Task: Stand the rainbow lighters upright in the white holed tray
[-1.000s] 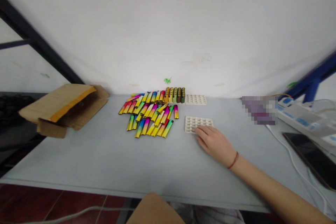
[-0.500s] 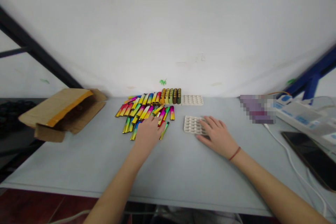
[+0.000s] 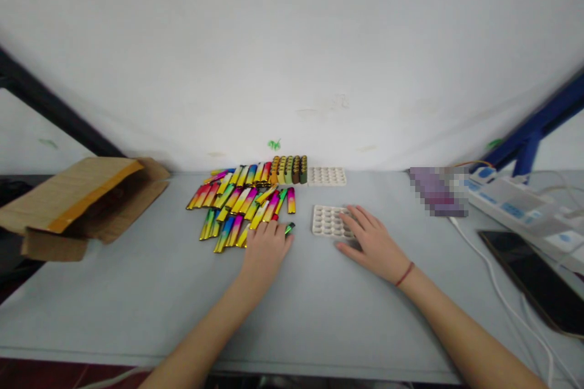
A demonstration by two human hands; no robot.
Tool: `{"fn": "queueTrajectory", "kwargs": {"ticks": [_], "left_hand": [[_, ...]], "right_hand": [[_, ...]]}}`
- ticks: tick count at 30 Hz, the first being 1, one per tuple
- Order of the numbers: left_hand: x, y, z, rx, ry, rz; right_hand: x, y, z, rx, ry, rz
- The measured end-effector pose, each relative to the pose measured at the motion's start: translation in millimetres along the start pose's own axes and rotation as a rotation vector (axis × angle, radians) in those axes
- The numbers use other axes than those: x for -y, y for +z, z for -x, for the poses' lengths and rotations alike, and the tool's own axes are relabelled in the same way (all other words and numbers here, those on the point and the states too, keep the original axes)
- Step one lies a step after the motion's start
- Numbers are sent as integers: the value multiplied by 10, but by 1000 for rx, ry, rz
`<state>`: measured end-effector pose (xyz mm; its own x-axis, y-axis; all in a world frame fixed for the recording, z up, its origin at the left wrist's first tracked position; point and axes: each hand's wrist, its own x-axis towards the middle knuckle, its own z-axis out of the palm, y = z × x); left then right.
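Note:
My left hand (image 3: 265, 252) lies palm down at the near edge of a pile of slim, shiny multicoloured tubes (image 3: 235, 199) that look like lighters. Its fingers are spread a little, the tips over the nearest pieces. By the thumb, the end of a green tube (image 3: 289, 229) pokes out; the hand hides the rest. My right hand (image 3: 374, 243) is open, its fingertips on the right side of a white tray (image 3: 325, 220) with rows of round hollows. Behind the pile, several similar pieces (image 3: 289, 169) stand upright in close rows, beside a second white hollowed tray (image 3: 327, 175).
An open cardboard box (image 3: 91, 194) rests on its side at the left. On the right are a blurred-out purple item (image 3: 435, 191), a white power strip (image 3: 515, 200), a black phone (image 3: 529, 273) and a white cable (image 3: 497, 285). A wall (image 3: 292, 61) closes off the back.
My left hand has drawn back towards me from the middle of the pile. The green tube near its thumb has shifted right. My right hand stays at the tray; the camera view has moved slightly.

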<state>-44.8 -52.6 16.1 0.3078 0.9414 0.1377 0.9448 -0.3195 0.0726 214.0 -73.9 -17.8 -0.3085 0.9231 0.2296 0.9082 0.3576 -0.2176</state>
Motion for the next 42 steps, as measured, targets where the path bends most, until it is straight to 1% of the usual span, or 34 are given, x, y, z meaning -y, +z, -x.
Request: {"fn": "queueTrajectory", "kwargs": {"ticks": [2, 3, 5, 8, 9, 11, 13, 14, 16, 18, 20, 24, 30, 34, 39, 42], "left_hand": [[6, 32, -16, -75, -12, 176], [8, 30, -45, -109, -38, 310], [-8, -12, -150, -141, -139, 679], [-88, -115, -401, -117, -316, 1295], [-127, -140, -491, -129, -345, 1434], [-209, -152, -649, -178, -352, 1603], [-280, -112, -746, -202, -366, 1727], [-305, -78, -767, -193, -396, 1793], [-327, -4, -764, -137, -476, 1908], [-313, 53, -725, -65, -533, 1964], [-278, 72, -682, -23, -561, 1964], [-217, 31, -644, -8, -607, 1918], [-235, 17, -614, 83, -614, 1918], [-267, 29, -595, 93, -613, 1936], [-294, 24, -594, 63, -645, 1952], [-305, 45, -585, 61, -642, 1950]], "right_hand": [[1, -4, 2, -4, 2, -4], [2, -4, 3, -8, 4, -7], [2, -4, 5, -15, 5, -14], [0, -1, 6, -15, 4, -21], [0, -1, 6, -14, 6, -21], [4, -4, 4, -11, 14, -19], [13, -15, -1, -3, 20, -17], [18, -23, -4, 4, 22, -16], [29, -39, -11, 21, 27, -15], [37, -53, -17, 32, 31, -15], [40, -63, -19, 29, 27, -18], [42, -70, -18, 22, 21, -20], [36, -54, -7, 12, 21, -12], [20, -39, 3, -4, 12, -10], [2, -26, 6, 16, 10, -1], [-1, -15, 9, 3, 14, 0]]}}
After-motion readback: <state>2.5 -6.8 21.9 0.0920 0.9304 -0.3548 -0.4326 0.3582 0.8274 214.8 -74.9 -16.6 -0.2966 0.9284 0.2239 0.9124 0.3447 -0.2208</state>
